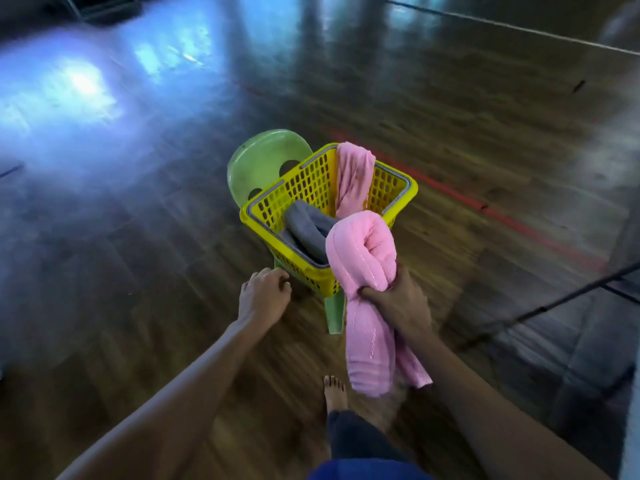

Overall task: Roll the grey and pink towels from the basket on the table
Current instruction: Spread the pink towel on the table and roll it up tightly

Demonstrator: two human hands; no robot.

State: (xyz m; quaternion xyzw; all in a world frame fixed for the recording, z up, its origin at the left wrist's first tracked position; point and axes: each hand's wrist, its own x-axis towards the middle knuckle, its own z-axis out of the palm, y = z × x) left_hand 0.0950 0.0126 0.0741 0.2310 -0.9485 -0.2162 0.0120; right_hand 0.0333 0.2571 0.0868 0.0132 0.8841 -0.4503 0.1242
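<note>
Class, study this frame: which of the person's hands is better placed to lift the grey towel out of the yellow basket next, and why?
Probably the left hand. It is empty, loosely curled near the basket, on the side where the grey towel lies. The right hand is already gripping a pink towel.

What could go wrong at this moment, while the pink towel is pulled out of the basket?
1. The right hand grips the pink towel, whose far end still drapes over the basket rim; pulling may tip the basket off the green chair.
2. The left hand does not hold the basket, so nothing steadies it.
3. The towel's loose end hangs near the bare foot; stepping on it seems possible.
</note>
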